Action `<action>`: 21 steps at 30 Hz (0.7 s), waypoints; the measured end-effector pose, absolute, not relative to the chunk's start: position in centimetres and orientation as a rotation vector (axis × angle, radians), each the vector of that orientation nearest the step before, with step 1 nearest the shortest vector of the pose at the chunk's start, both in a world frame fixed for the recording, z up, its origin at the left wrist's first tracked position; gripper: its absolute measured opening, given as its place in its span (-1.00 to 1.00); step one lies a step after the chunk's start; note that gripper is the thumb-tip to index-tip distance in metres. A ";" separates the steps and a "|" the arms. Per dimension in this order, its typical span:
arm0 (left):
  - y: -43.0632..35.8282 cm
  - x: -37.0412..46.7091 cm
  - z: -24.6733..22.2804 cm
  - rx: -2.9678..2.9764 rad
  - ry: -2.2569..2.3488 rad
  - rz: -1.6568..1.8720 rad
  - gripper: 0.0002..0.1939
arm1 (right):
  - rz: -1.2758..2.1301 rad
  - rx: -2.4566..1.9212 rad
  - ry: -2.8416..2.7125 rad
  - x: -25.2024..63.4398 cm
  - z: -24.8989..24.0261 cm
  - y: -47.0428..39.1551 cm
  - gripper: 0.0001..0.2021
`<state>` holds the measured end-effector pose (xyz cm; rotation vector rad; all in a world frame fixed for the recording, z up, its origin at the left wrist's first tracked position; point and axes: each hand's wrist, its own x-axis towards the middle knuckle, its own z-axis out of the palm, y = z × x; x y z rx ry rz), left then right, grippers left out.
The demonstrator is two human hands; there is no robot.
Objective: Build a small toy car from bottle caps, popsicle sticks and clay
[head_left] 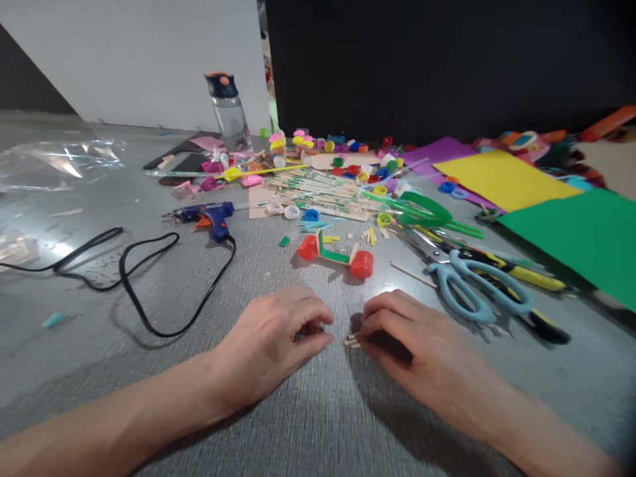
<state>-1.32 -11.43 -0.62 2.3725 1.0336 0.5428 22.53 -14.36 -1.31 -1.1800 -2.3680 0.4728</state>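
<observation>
My right hand (pixel 417 344) pinches a few short wooden sticks (pixel 354 340) low over the grey table, their ends poking out beyond the fingertips. Across a small gap, my left hand (pixel 278 334) is curled, thumb apart from the fingers, with nothing visible between them. Just beyond both hands stands a small craft piece (pixel 336 256): a green strip with wooden uprights and a red bottle cap (pixel 362 264) at its near end. Another red cap (pixel 309 248) is at its far end. A loose wooden stick (pixel 413 274) lies beyond my right hand.
At left lies a blue glue gun (pixel 218 218) with its black cord (pixel 144 318) looping over the table. Scissors (pixel 462 285) and a yellow-black cutter (pixel 539 277) lie at right, near coloured sheets (pixel 576 238). Wooden sticks (pixel 318 192), bottle caps and a water bottle (pixel 231 119) are behind.
</observation>
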 end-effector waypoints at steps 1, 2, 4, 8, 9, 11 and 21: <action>-11.4 -1.3 -0.6 2.371 1.035 0.543 -0.97 | 0.485 -1.196 -2.368 22.6 -1.2 -14.4 -0.92; -11.4 -1.3 -0.6 2.369 1.034 0.546 -0.98 | 0.496 -1.211 -2.366 22.6 -1.2 -14.4 -0.91; -11.3 -1.4 -0.6 2.364 1.027 0.574 -0.98 | 0.511 -1.226 -2.357 22.7 -1.0 -14.4 -0.88; -11.1 -1.4 -0.7 2.356 0.993 0.667 -0.91 | 0.530 -1.206 -2.332 22.8 -1.0 -14.3 -0.85; -11.1 -1.4 -0.6 2.360 0.993 0.685 -0.91 | 0.537 -1.206 -2.323 22.7 -1.1 -14.3 -0.85; -11.0 -1.5 -0.5 2.377 1.010 0.703 -0.88 | 0.542 -1.213 -2.300 22.7 -1.2 -14.2 -0.85; -10.8 -1.5 -0.5 2.384 1.069 0.788 -0.86 | 0.595 -1.200 -2.327 22.5 -1.0 -14.3 -0.89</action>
